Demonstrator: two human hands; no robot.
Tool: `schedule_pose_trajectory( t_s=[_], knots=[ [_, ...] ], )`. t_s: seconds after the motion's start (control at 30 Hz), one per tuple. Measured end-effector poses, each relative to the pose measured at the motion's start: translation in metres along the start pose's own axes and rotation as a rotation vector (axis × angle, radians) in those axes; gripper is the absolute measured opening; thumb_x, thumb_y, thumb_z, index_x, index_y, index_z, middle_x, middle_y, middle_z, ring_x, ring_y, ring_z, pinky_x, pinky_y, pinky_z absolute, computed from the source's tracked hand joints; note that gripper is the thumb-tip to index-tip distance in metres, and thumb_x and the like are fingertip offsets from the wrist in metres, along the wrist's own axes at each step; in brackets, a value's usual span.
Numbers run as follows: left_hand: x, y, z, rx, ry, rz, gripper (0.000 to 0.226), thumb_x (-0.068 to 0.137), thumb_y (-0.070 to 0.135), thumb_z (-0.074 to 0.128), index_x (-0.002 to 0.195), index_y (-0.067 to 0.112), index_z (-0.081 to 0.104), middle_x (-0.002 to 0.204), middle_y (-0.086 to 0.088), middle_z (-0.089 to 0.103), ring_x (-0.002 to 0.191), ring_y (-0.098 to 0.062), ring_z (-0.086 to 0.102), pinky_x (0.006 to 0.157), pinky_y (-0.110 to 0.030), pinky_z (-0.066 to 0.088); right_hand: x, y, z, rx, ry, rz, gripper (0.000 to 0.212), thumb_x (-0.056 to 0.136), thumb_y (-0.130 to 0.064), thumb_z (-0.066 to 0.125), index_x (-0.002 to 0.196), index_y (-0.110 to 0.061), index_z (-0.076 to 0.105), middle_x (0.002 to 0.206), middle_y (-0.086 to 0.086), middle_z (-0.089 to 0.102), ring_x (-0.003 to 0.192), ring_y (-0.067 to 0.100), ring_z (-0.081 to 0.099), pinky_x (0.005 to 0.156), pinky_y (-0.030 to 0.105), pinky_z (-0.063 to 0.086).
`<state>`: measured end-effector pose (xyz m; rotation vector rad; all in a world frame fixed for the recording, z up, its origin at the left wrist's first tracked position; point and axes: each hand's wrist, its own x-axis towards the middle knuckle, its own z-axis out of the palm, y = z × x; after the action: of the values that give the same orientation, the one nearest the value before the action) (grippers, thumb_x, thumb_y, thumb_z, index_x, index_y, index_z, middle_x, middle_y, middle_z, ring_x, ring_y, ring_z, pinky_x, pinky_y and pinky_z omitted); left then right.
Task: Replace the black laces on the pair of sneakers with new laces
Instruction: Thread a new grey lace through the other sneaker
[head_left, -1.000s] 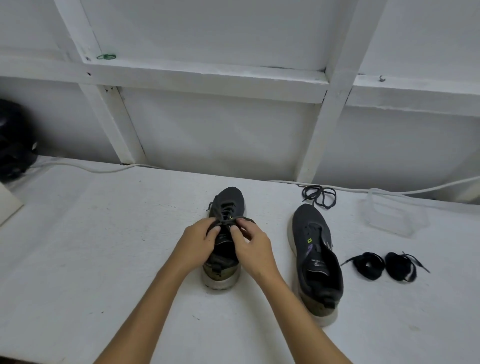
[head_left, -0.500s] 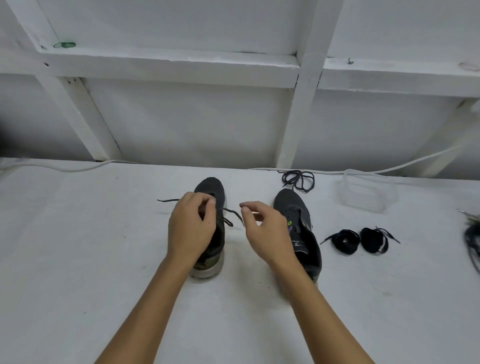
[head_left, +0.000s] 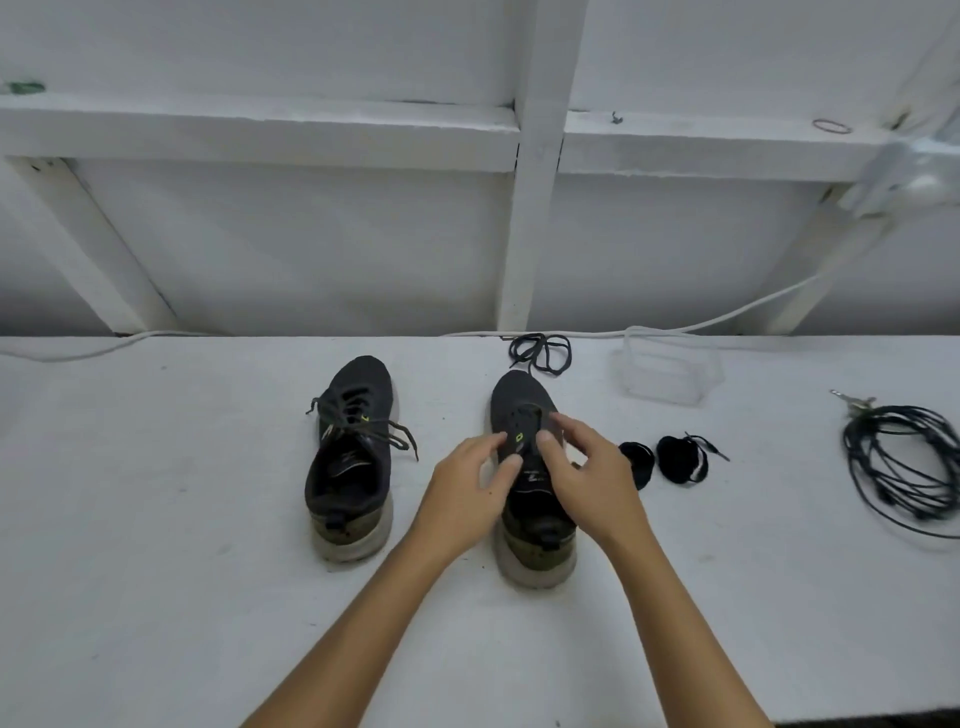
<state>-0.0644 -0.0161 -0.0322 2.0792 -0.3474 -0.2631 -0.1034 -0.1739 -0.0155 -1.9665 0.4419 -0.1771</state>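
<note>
Clear plastic container (head_left: 667, 371), seemingly holding nothing.

lighting is even, cool and diffuse, with no visible source. the white table (head_left: 156, 519) and wall (head_left: 311, 249) read bright but not blown out. shadows are soft and short: faint ones beside the left shoe (head_left: 350, 457) and under the forearms. dark shoe uppers lose detail. no glare noted. motion blur is marked at the upper right corner, where a pale object (head_left: 904, 176) smears, and slight on the right hand (head_left: 587, 467). wide-angle distortion splays the wall beams (head_left: 535, 208) outward toward the edges.
</note>
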Motion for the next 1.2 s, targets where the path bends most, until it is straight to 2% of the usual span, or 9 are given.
schedule_pose_trajectory(
  t_s=[0.2, 0.33, 0.53, 0.7, 0.77, 0.87, 1.0, 1.1, 1.2],
  knots=[
    [-0.007, 0.002, 0.017, -0.100, -0.041, -0.107, 0.050, 0.101, 0.040, 0.051, 0.148, 0.025, 0.044, 0.146, 0.014, 0.047, 0.136, -0.003, 0.041, 0.114, -0.023, 0.032, -0.005, 0.017, 0.001, 0.136, -0.104, 0.087, 0.034, 0.098, -0.037, 0.061, 0.132, -0.031, 0.063, 0.126, -0.028, 0.058, 0.118, -0.014, 0.052, 0.098, 0.012, 0.037],
    [-0.011, 0.003, 0.026, -0.188, 0.017, -0.150, 0.045, 0.103, 0.038, 0.048, 0.147, 0.027, 0.046, 0.147, 0.014, 0.048, 0.132, 0.002, 0.043, 0.112, -0.020, 0.033, -0.006, 0.020, 0.006, 0.204, -0.108, 0.095, 0.016, 0.100, -0.037, 0.058, 0.111, -0.045, 0.067, 0.119, -0.024, 0.068, 0.110, -0.010, 0.060, 0.100, 0.022, 0.047],
    [-0.011, -0.001, 0.025, -0.189, 0.136, -0.158, 0.040, 0.104, 0.036, 0.046, 0.142, 0.028, 0.052, 0.137, 0.018, 0.053, 0.125, 0.004, 0.047, 0.102, -0.012, 0.033, -0.006, 0.017, 0.018, 0.197, -0.148, 0.039, 0.025, 0.100, -0.038, 0.054, 0.122, -0.036, 0.066, 0.119, -0.022, 0.067, 0.111, -0.006, 0.060, 0.099, 0.026, 0.049],
    [-0.010, -0.012, 0.017, -0.211, 0.167, -0.187, 0.034, 0.104, 0.037, 0.046, 0.136, 0.033, 0.056, 0.131, 0.019, 0.056, 0.122, 0.003, 0.051, 0.098, -0.014, 0.037, -0.006, 0.008, 0.023, 0.182, -0.182, 0.007, 0.025, 0.103, -0.027, 0.054, 0.095, -0.050, 0.061, 0.096, -0.037, 0.062, 0.097, -0.021, 0.055, 0.078, 0.000, 0.040],
    [-0.009, -0.015, 0.016, -0.209, 0.171, -0.189, 0.032, 0.103, 0.036, 0.046, 0.134, 0.033, 0.057, 0.129, 0.019, 0.057, 0.120, 0.003, 0.052, 0.095, -0.011, 0.038, -0.004, 0.011, 0.026, 0.175, -0.193, 0.016, 0.025, 0.102, -0.028, 0.055, 0.095, -0.052, 0.059, 0.096, -0.041, 0.059, 0.097, -0.024, 0.053, 0.078, -0.002, 0.038],
    [-0.004, -0.014, 0.016, -0.186, 0.195, -0.176, 0.026, 0.102, 0.033, 0.050, 0.126, 0.032, 0.061, 0.125, 0.017, 0.058, 0.114, 0.004, 0.054, 0.095, -0.014, 0.042, -0.002, 0.013, 0.026, 0.177, -0.170, 0.024, 0.013, 0.101, -0.037, 0.054, 0.100, -0.044, 0.065, 0.103, -0.032, 0.064, 0.102, -0.014, 0.058, 0.089, 0.010, 0.044],
    [0.016, -0.010, 0.007, -0.093, 0.272, -0.111, 0.015, 0.100, 0.033, 0.053, 0.105, 0.030, 0.067, 0.110, 0.018, 0.063, 0.105, 0.005, 0.057, 0.095, -0.021, 0.044, 0.019, 0.011, 0.020, 0.121, -0.042, 0.057, 0.033, 0.101, -0.039, 0.051, 0.071, -0.028, 0.060, 0.068, -0.017, 0.062, 0.069, 0.000, 0.056, 0.066, 0.019, 0.042],
    [0.049, -0.003, -0.003, 0.033, 0.267, -0.076, 0.015, 0.099, 0.027, 0.054, 0.097, 0.025, 0.069, 0.104, 0.011, 0.067, 0.099, -0.006, 0.059, 0.090, -0.024, 0.045, 0.055, 0.007, 0.016, -0.097, 0.063, 0.020, 0.028, 0.097, -0.028, 0.054, 0.071, -0.026, 0.065, 0.068, -0.012, 0.066, 0.068, 0.003, 0.059, 0.060, 0.015, 0.039],
    [0.087, 0.003, -0.006, 0.092, 0.224, -0.075, 0.020, 0.099, 0.027, 0.053, 0.101, 0.019, 0.071, 0.104, 0.006, 0.069, 0.099, -0.012, 0.060, 0.089, -0.027, 0.045, 0.095, 0.004, 0.020, -0.279, 0.114, 0.019, 0.023, 0.095, -0.020, 0.055, 0.082, -0.014, 0.072, 0.078, 0.000, 0.072, 0.076, 0.022, 0.064, 0.064, 0.029, 0.048]
  ],
)
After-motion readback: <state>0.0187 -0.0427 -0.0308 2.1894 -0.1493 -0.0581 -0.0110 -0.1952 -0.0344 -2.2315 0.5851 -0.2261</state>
